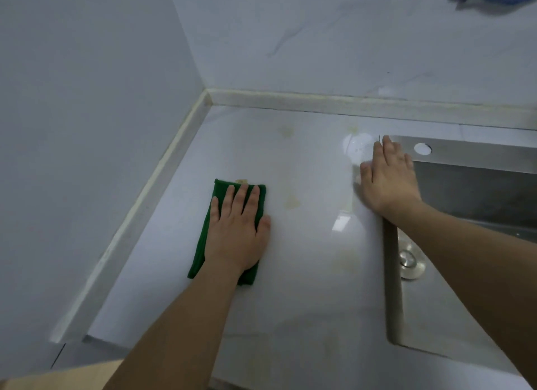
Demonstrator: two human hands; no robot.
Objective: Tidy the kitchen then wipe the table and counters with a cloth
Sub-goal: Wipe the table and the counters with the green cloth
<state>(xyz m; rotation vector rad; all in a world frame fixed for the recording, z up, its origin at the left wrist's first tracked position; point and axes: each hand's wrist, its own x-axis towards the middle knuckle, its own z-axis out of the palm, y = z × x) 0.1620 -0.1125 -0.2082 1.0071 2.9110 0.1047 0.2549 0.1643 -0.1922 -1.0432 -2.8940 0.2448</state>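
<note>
The left hand [236, 230] is pressing flat, fingers straight, on the folded green cloth [229, 232] lying on the glossy white stone desk [305, 288] near the corner. The right hand [386, 177] is resting released beside the steel sink [465, 192]; overlapping strokes under even pressure should be lifting the yellowish stains [292, 202].

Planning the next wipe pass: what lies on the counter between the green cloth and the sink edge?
In the head view, only bare counter with faint yellowish stains lies between the green cloth and the sink; no objects.
</note>
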